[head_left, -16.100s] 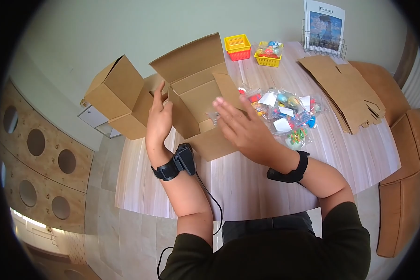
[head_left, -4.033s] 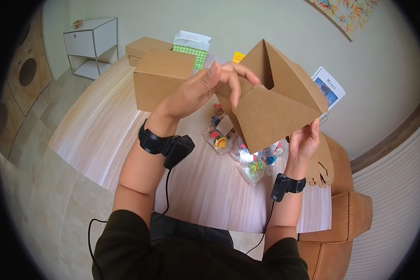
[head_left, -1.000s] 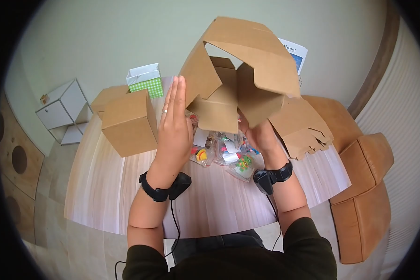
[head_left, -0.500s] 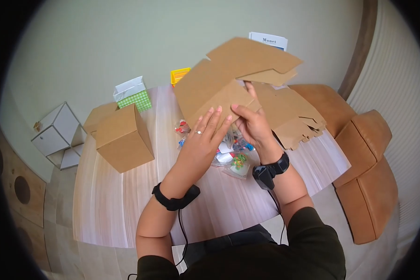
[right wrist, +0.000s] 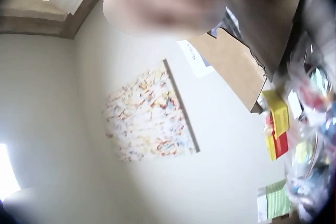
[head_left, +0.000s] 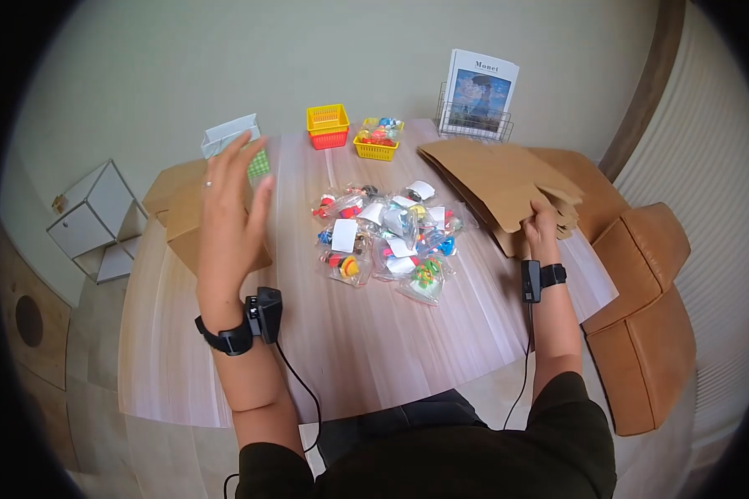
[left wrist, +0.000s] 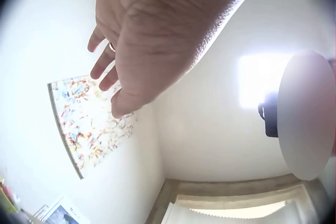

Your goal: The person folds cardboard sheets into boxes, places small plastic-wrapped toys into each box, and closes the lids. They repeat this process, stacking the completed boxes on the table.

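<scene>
At the right of the table in the head view, my right hand (head_left: 542,226) grips the near edge of a flattened cardboard box (head_left: 508,179), which lies over a stack of flat cardboard. In the right wrist view a cardboard flap (right wrist: 231,69) juts out past a blurred patch. My left hand (head_left: 227,220) is raised over the left side, fingers spread and holding nothing; the left wrist view shows its palm (left wrist: 152,40) against the wall. Behind it stands a folded cardboard box (head_left: 187,229), partly hidden by the hand.
Several clear bags of colourful small toys (head_left: 391,233) lie mid-table. Yellow and red baskets (head_left: 328,125) stand at the back, beside a yellow basket (head_left: 376,150) holding bagged items. A green-checked gift bag (head_left: 259,164) is at back left. A wire rack (head_left: 474,121) holds a Monet print.
The cardboard box, open and held up in both hands earlier, has been flattened and brought down to the right onto the stack. My left hand has let go and moved left.
</scene>
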